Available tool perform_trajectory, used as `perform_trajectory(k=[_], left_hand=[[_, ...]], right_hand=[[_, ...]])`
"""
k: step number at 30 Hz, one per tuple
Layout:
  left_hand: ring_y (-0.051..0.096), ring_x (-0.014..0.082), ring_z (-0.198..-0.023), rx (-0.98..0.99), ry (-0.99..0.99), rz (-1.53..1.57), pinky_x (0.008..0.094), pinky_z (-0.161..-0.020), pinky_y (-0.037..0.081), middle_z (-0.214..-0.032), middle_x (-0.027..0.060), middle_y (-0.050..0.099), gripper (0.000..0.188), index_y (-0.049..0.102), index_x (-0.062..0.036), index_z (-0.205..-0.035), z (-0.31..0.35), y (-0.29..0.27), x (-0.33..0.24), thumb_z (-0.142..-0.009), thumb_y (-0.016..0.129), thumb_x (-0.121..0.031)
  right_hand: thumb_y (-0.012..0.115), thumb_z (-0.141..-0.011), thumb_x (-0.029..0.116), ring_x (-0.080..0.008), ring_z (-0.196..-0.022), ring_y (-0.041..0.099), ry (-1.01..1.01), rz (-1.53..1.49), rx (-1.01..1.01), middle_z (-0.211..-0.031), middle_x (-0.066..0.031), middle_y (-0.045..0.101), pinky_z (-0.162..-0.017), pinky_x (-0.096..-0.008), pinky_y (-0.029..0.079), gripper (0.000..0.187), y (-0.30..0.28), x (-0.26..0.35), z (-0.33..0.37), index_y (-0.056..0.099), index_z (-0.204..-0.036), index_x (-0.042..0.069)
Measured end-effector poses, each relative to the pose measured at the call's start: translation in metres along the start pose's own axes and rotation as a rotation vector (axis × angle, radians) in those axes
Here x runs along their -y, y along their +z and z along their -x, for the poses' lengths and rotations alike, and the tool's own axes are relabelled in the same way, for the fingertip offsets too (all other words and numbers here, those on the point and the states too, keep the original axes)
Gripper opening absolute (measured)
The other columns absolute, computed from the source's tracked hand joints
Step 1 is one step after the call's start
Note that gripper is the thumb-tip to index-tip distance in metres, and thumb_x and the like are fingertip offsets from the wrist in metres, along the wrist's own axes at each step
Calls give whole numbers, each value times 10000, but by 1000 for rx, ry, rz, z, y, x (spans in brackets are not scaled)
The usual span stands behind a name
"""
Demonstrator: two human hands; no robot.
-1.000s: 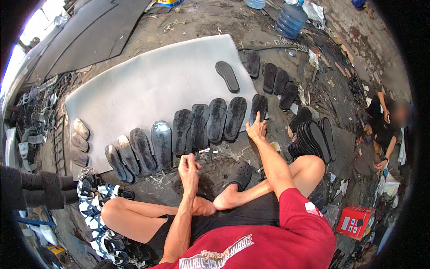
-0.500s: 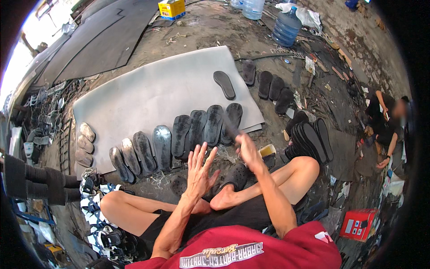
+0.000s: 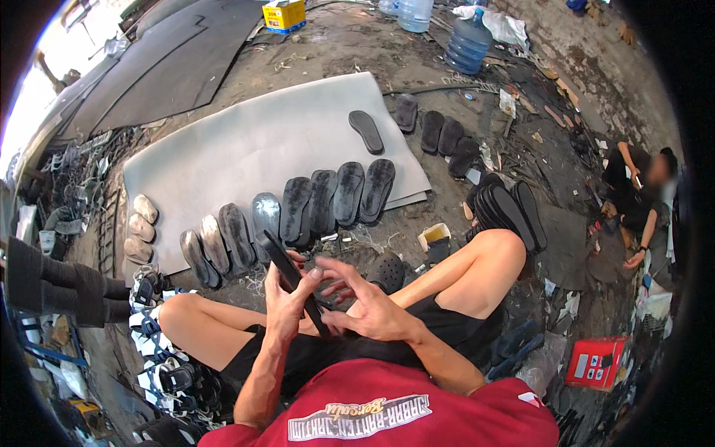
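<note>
My left hand (image 3: pixel 287 302) is closed around a black shoe sole (image 3: pixel 279 257), held edge-on and tilted above my lap. My right hand (image 3: pixel 372 305) is beside the sole's lower end, fingers bent and apart, its thumb seeming to touch the edge. Beyond my hands, a slanting row of dark soles (image 3: pixel 350 194) spans the near edge of a pale grey sheet (image 3: pixel 216 149). One sole in that row (image 3: pixel 266 216) looks shiny. A separate black sole (image 3: pixel 366 132) lies farther up the sheet.
Stacked black soles (image 3: pixel 506 212) stand past my right knee, near a small yellowish container (image 3: pixel 433 237). Strapped sandals (image 3: pixel 160 350) crowd my left side. A red box (image 3: pixel 596 363) sits at right; another person (image 3: pixel 640 194) is beyond. Water bottles (image 3: pixel 468 43) stand at the back.
My right hand has come down and left from over the soles, where it held a blurred dark object. My left hand, spread before, is now closed on a sole.
</note>
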State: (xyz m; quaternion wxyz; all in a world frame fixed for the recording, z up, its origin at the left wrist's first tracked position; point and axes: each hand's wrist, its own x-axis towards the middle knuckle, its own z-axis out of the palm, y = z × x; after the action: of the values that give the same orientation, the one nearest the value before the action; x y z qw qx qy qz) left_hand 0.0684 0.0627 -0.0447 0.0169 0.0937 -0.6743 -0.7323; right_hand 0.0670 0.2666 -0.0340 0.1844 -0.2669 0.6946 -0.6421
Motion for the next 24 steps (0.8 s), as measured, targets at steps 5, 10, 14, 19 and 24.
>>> perform_trajectory(k=[5, 10, 14, 19, 24], left_hand=[[606, 98, -876, -79, -171, 285, 272, -750, 510, -968, -10, 605, 353, 656, -48, -1191, 29, -6, 4, -993, 807, -298], [615, 144, -842, -20, -222, 549, 307, -742, 531, -981, 38, 619, 544, 527, -28, -1432, 51, -14, 0, -1040, 724, -349], [603, 181, -801, 118, -70, 773, 355, -758, 526, -980, 71, 589, 693, 367, -58, -1606, 51, -28, 2, -1068, 658, -382], [507, 218, -734, 239, 57, 1218, 394, -717, 464, -942, 102, 494, 804, 366, -254, -1670, 53, -35, -22, -1054, 480, -758], [515, 226, -867, 164, 150, 1295, 393, -789, 453, -1031, 108, 513, 769, 408, -34, -1594, 47, -31, -32, -1059, 544, -569]], right_hand=[[663, -1060, 117, -233, -1217, 678, 80, -82, 70, -1398, -139, 654, -1035, -372, 554, 569, 10, 1, 9, 465, -1592, 64], [547, -1012, -49, -181, -1197, 674, 124, 69, -227, -1224, -85, 652, -1020, -320, 538, 446, 10, -15, 22, 540, -1452, 21], [489, -1016, 10, -76, -885, 566, 189, -494, -523, -1042, -17, 566, -705, -251, 481, 382, 14, -35, 15, 512, -1390, 84], [452, -1075, 697, -180, -789, 492, 211, -1518, 78, -1079, -136, 542, -622, -295, 422, 801, 6, -14, 22, 521, -1333, -58], [418, -1073, 712, -255, -897, 582, 103, -1432, 58, -1242, -208, 609, -740, -365, 490, 854, 23, 3, 23, 533, -1392, -72]])
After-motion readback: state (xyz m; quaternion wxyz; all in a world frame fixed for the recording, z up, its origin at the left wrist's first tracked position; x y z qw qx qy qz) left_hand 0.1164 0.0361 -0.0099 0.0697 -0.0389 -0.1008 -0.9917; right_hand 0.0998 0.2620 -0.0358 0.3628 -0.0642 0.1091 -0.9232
